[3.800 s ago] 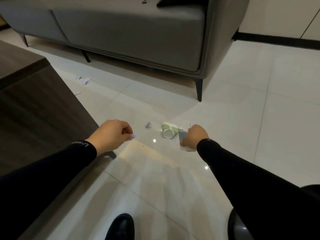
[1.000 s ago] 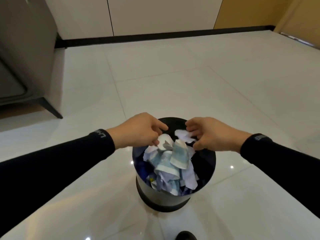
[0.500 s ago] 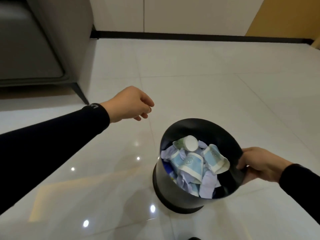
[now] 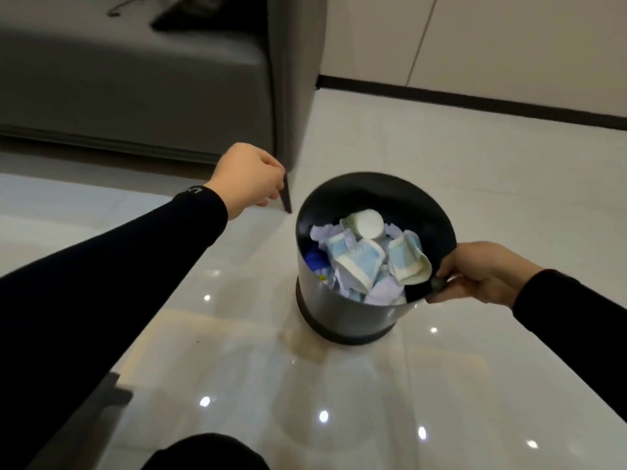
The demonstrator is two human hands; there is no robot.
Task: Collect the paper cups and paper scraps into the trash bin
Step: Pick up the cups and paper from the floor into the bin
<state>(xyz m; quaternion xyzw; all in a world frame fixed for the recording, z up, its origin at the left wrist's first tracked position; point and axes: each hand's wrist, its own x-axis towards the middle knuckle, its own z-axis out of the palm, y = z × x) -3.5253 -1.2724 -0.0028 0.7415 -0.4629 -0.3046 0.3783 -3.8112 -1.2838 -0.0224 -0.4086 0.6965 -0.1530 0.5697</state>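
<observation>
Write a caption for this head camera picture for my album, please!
Right hand grips the rim of the black trash bin, full of paper cups and scraps, beside a grey sofa.

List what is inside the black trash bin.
Crushed blue-and-white paper cups, one cup bottom-up, and pale paper scraps fill the trash bin. Whatever lies beneath them, and the bin's floor, is covered.

Left hand (image 4: 249, 176) loosely curled in mid-air, right hand (image 4: 481, 276) pinching trash bin (image 4: 339, 300) rim
</observation>
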